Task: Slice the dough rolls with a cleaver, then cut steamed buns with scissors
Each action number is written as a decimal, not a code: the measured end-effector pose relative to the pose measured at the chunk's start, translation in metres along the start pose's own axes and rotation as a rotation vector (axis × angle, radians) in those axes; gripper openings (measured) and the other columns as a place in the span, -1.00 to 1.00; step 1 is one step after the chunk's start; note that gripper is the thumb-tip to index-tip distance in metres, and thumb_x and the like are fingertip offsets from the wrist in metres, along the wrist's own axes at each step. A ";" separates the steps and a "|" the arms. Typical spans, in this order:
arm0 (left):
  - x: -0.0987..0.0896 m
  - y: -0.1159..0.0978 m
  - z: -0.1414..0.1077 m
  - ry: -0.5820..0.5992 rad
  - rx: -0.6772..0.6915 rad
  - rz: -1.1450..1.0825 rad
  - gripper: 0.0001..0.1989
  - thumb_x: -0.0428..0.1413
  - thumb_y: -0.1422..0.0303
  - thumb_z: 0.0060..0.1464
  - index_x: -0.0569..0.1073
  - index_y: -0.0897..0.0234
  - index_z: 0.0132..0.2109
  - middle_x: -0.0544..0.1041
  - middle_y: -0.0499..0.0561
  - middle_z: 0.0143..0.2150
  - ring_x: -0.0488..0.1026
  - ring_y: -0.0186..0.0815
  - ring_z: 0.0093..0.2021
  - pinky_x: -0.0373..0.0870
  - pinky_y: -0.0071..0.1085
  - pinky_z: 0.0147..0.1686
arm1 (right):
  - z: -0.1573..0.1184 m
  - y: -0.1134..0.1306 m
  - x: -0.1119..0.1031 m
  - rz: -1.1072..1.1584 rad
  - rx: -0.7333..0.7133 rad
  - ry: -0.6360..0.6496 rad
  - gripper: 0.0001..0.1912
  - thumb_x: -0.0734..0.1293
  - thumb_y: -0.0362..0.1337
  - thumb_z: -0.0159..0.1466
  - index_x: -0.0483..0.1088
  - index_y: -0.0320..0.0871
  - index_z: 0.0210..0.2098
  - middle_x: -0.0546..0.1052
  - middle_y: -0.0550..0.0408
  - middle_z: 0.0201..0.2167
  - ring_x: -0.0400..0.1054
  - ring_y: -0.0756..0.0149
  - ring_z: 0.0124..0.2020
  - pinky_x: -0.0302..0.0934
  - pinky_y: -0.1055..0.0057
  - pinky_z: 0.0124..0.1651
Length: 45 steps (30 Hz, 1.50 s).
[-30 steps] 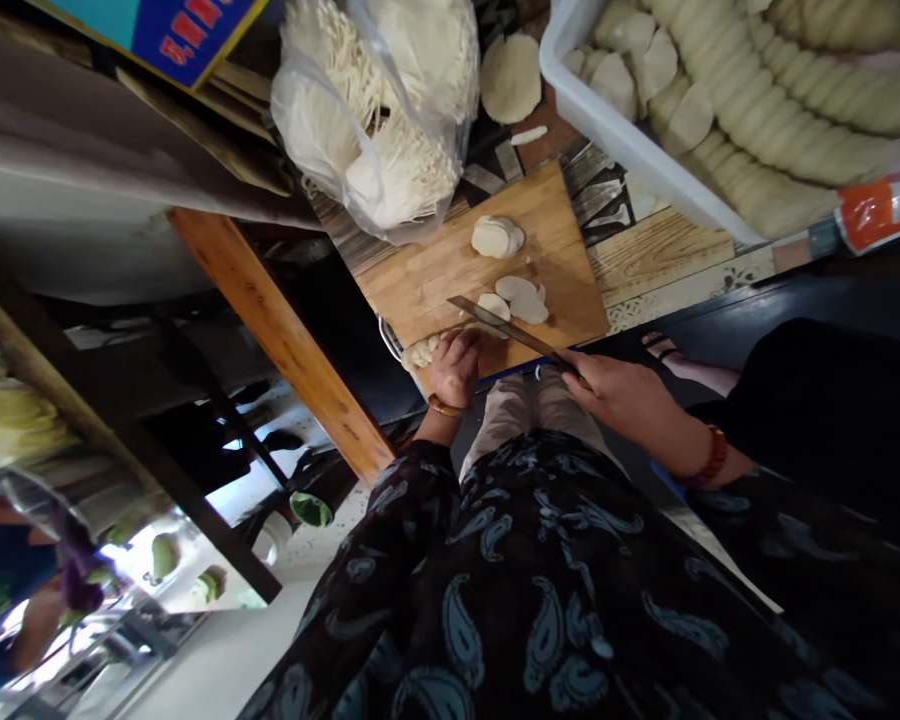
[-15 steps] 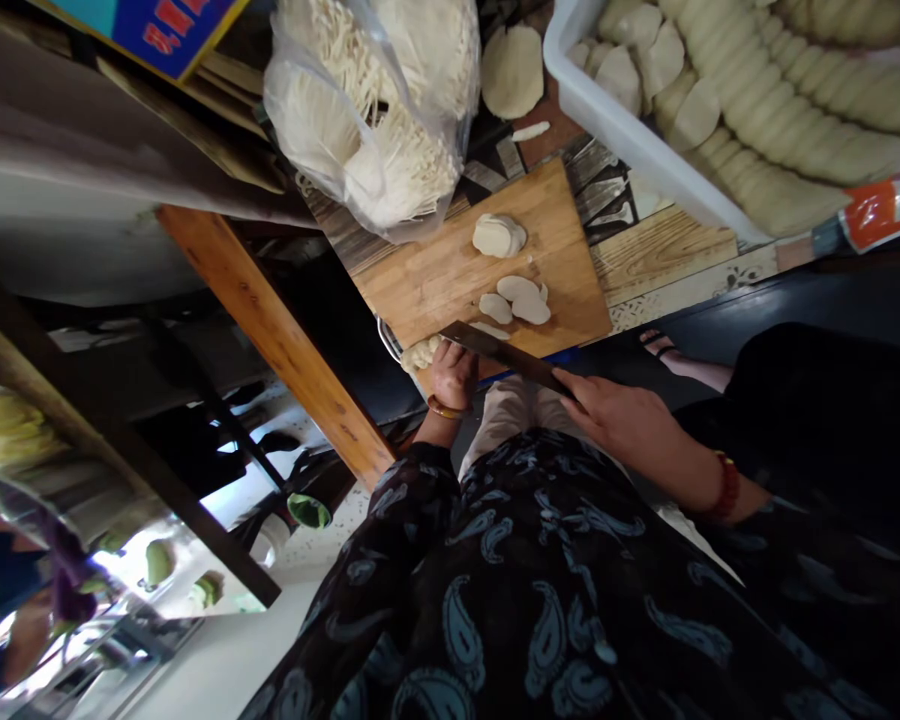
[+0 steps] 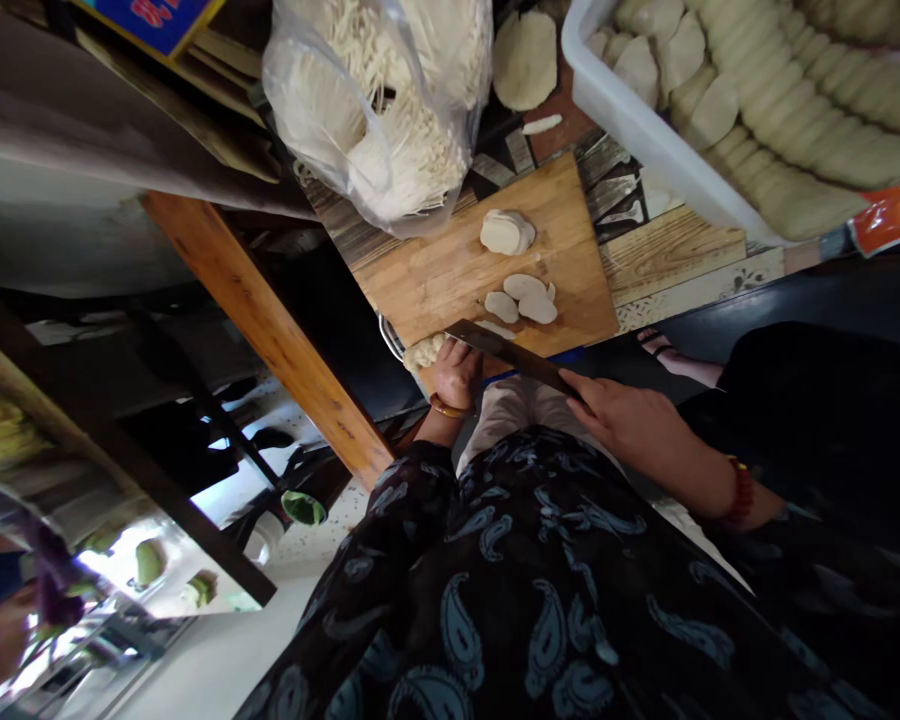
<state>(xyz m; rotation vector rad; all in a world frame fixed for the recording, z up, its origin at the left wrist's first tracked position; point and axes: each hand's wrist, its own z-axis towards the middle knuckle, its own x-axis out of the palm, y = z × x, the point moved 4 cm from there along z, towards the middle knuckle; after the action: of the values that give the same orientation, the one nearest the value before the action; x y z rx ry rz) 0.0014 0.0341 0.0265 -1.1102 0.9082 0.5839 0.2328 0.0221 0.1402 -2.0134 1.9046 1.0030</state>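
My right hand [image 3: 622, 415] is wrapped round the handle of a kitchen knife [image 3: 506, 352], its dark blade pointing left over the near edge of a wooden cutting board [image 3: 435, 270]. Under the blade's tip end, my left hand [image 3: 457, 375] has its fingers curled down on a pale, lumpy piece of food [image 3: 424, 352]; the fingertips are partly hidden by the blade. Just beyond the knife lie several pale oval slices [image 3: 532, 300]. Farther back on the board rests a small stack of the same slices [image 3: 507, 232].
Behind the board sits a clear plastic bag of enoki mushrooms [image 3: 390, 130]. A white tub [image 3: 667, 150] full of pale sliced food stands at the back right, with a large round slice [image 3: 525, 60] beside it. An orange wooden beam [image 3: 270, 340] runs along my left.
The whole view has shifted slightly. Both hands and the knife keep nearly the same place at the board's near edge, and the slices lie as before.
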 end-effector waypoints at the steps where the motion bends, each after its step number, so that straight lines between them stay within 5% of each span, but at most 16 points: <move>1: 0.000 0.000 0.000 0.007 0.006 -0.005 -0.71 -0.05 0.45 0.28 0.48 0.25 -0.38 0.51 0.10 -0.36 0.45 -0.25 -0.26 0.37 -0.31 -0.25 | 0.000 0.000 0.000 -0.002 0.001 0.001 -0.48 0.09 -0.14 0.44 0.20 -0.05 0.35 0.58 -0.07 0.04 0.55 0.16 -0.16 0.32 0.35 -0.23; 23: 0.003 0.006 -0.003 0.037 -0.003 -0.118 -0.76 -0.03 0.43 0.30 0.52 0.25 -0.26 0.56 0.08 -0.21 0.49 -0.26 -0.09 0.42 -0.30 -0.07 | 0.023 0.008 -0.001 0.007 -0.056 0.038 -0.50 0.04 -0.15 0.47 0.19 -0.15 0.33 0.60 -0.10 -0.04 0.55 0.14 -0.15 0.30 0.36 -0.26; 45: 0.000 0.003 -0.001 -0.028 0.064 -0.041 -0.75 -0.03 0.49 0.26 0.52 0.26 -0.30 0.56 0.09 -0.28 0.45 -0.28 -0.23 0.40 -0.35 -0.25 | 0.054 0.017 0.002 -0.082 -0.073 0.020 -0.54 0.08 -0.21 0.45 0.20 -0.19 0.29 0.62 -0.10 -0.19 0.54 0.16 -0.26 0.16 0.40 -0.39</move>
<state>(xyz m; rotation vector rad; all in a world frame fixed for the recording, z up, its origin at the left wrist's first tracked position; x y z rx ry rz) -0.0010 0.0339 0.0246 -1.0585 0.8721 0.5322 0.1982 0.0480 0.1035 -2.1309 1.8041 1.0497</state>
